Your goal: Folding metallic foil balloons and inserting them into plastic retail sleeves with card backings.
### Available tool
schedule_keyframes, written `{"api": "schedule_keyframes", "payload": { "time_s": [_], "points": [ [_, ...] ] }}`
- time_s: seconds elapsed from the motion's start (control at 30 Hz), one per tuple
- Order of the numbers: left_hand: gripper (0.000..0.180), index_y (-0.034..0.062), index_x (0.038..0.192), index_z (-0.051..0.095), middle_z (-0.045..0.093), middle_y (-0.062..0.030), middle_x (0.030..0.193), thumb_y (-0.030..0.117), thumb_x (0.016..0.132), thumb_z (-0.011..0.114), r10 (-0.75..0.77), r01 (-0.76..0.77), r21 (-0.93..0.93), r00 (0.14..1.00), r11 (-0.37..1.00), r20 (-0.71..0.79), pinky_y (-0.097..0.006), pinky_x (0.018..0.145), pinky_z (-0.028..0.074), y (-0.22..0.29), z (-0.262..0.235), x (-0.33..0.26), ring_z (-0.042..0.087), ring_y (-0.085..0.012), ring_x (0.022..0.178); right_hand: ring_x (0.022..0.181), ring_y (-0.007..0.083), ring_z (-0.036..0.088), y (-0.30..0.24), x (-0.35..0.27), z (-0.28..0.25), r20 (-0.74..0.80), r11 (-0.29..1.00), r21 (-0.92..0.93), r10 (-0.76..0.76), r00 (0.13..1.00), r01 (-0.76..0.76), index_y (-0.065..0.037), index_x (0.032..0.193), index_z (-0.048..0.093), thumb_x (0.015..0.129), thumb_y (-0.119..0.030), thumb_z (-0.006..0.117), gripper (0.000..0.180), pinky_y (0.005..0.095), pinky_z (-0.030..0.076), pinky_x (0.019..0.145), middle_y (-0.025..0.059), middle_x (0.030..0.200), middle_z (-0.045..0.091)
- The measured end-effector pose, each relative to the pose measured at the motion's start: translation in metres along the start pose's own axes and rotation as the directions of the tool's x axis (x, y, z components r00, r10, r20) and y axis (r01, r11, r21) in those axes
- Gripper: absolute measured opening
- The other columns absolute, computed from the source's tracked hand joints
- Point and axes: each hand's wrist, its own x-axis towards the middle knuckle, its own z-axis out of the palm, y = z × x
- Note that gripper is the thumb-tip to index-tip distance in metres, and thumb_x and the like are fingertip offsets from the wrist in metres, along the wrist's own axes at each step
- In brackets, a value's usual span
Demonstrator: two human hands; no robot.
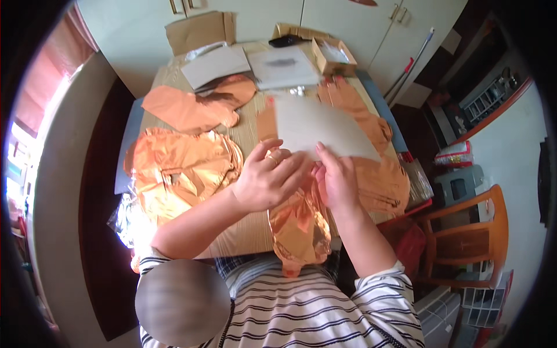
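My left hand (268, 178) and my right hand (337, 181) meet at the near middle of the table, both gripping a shiny copper-coloured foil balloon (299, 223) that hangs down over the table's front edge. Just beyond my fingertips lies a white sheet of card (322, 126) on the wood-grain table (246, 232). A pile of the same flat copper foil balloons (177, 168) sits to the left of my left hand. More copper foil pieces (380, 180) lie to the right of my right hand.
At the far end lie matt orange balloon shapes (194, 104), white sheets (214, 65), a small open cardboard box (333, 57) and flattened cardboard (200, 30). White cupboards stand behind. A wooden chair (470, 235) stands at the right, with a red bag (409, 243) beside the table.
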Motion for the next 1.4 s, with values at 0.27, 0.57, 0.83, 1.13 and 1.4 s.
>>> {"api": "schedule_keyframes", "payload": {
  "time_s": [0.27, 0.57, 0.83, 1.13, 1.4],
  "points": [
    [0.054, 0.0055, 0.130, 0.061, 0.059, -0.0161, 0.136, 0.033, 0.085, 0.074, -0.493, 0.606, -0.061, 0.697, 0.793, 0.521, -0.059, 0.112, 0.034, 0.098, -0.016, -0.095, 0.053, -0.0377, 0.129, 0.092, 0.0322, 0.061, -0.041, -0.012, -0.049, 0.652, -0.366, -0.752, -0.297, 0.697, 0.548, -0.006, 0.110, 0.062, 0.085, -0.007, 0.062, 0.025, 0.0431, 0.050, 0.075, 0.0123, 0.096, 0.060],
    [0.045, 0.0035, 0.121, 0.065, 0.064, -0.0147, 0.121, 0.022, 0.081, 0.075, -0.511, 0.608, -0.228, 0.777, 0.761, 0.367, -0.051, 0.102, 0.042, 0.143, -0.025, -0.119, 0.061, -0.0352, 0.112, 0.107, 0.0287, 0.060, 0.003, -0.049, -0.059, 0.633, -0.261, -0.633, 0.367, 0.682, 0.729, 0.002, 0.123, 0.060, 0.084, -0.004, 0.060, 0.039, 0.0398, 0.046, 0.093, 0.0143, 0.110, 0.062],
    [0.053, 0.0014, 0.133, 0.058, 0.055, -0.0208, 0.138, 0.014, 0.082, 0.068, -0.406, 0.577, -0.245, 0.762, 0.779, 0.504, -0.052, 0.111, 0.039, 0.108, -0.032, -0.108, 0.050, -0.0392, 0.132, 0.141, 0.0469, 0.039, -0.032, -0.099, -0.094, 0.629, -0.224, -0.674, 0.326, 0.706, 0.704, 0.000, 0.147, 0.043, 0.083, 0.002, 0.057, 0.066, 0.0584, 0.022, 0.120, 0.0263, 0.151, 0.042],
    [0.050, 0.0040, 0.128, 0.058, 0.053, -0.0215, 0.143, 0.011, 0.078, 0.060, -0.279, 0.565, -0.395, 0.764, 0.724, 0.581, -0.056, 0.120, 0.029, 0.080, -0.019, -0.117, 0.043, -0.0417, 0.141, 0.110, 0.0259, 0.063, 0.042, -0.129, -0.130, 0.837, -0.303, -0.547, -0.177, 0.517, 0.781, -0.007, 0.115, 0.071, 0.088, -0.014, 0.067, 0.029, 0.0397, 0.049, 0.091, 0.0118, 0.123, 0.067],
    [0.066, 0.0083, 0.138, 0.055, 0.046, -0.0171, 0.151, 0.023, 0.076, 0.072, -0.245, 0.519, -0.260, 0.713, 0.814, 0.657, -0.059, 0.121, 0.024, 0.113, -0.037, -0.111, 0.039, -0.0375, 0.146, 0.101, 0.0231, 0.067, 0.029, -0.141, -0.136, 0.764, -0.003, -0.594, -0.316, 0.562, 0.805, -0.009, 0.104, 0.075, 0.081, -0.012, 0.074, 0.023, 0.0370, 0.052, 0.086, 0.0064, 0.109, 0.073]
  ]
}}
